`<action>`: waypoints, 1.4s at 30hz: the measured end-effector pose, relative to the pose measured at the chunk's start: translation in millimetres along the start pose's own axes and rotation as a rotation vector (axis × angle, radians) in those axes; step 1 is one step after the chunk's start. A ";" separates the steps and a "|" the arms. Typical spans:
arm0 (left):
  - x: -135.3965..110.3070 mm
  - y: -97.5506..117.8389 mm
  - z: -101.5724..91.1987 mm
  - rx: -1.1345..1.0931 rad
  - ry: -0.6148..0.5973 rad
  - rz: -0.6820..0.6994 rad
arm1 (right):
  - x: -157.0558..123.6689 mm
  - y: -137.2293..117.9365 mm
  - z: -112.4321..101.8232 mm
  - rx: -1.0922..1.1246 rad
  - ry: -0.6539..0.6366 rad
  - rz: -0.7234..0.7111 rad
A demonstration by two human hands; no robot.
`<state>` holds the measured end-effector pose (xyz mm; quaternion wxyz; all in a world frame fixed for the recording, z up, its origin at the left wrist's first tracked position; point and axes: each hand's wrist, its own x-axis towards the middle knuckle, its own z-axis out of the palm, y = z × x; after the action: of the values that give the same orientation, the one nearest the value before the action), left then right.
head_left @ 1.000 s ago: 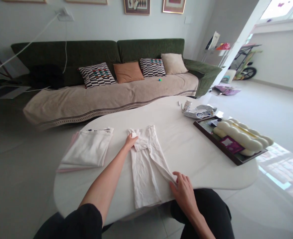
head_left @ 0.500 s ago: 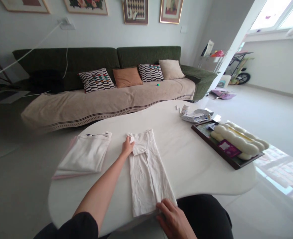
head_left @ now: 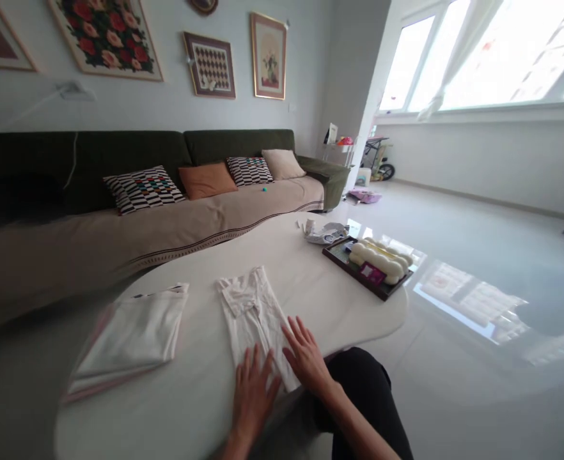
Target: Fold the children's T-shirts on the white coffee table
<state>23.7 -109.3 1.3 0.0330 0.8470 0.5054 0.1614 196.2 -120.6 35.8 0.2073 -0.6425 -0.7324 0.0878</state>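
A white garment, which looks like a small pair of trousers (head_left: 249, 313), lies flat and lengthwise on the white table (head_left: 200, 370). Over its near end, my left hand (head_left: 254, 388) rests with fingers spread. My right hand (head_left: 305, 354) is at the garment's right edge, palm down, its fingers stretched out. Neither hand grips the cloth. To the left lies a stack of folded white and pink cloth (head_left: 135, 332), apart from both hands. Part of the garment's near end is hidden under my left hand.
A dark tray (head_left: 359, 275) holding a cream, puffy tissue-box cover (head_left: 380, 259) stands at the table's right. Behind it lies a crumpled white packet (head_left: 327, 232). A green sofa (head_left: 243, 140) with cushions runs along the far side. My knee (head_left: 363, 383) is by the near edge.
My left hand has let go of the garment's far end and come back to its near end. My right hand has opened and moved up its right edge. The view has swung right.
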 end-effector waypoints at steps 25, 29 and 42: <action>-28.2 -11.4 -20.3 -0.019 -0.127 0.077 | 9.0 -15.0 19.3 -0.211 -0.245 -0.015; -11.1 -12.2 -39.8 -0.039 -0.215 0.071 | 47.3 -14.3 16.2 -0.166 -0.214 -0.158; 4.5 -19.8 -25.0 -0.077 -0.165 0.084 | 187.8 3.3 17.8 -0.181 -0.208 -0.069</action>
<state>1.3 -98.5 21.6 0.1003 0.8759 0.4585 0.1116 175.2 66.0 54.3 0.0746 -0.6203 -0.7767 0.0803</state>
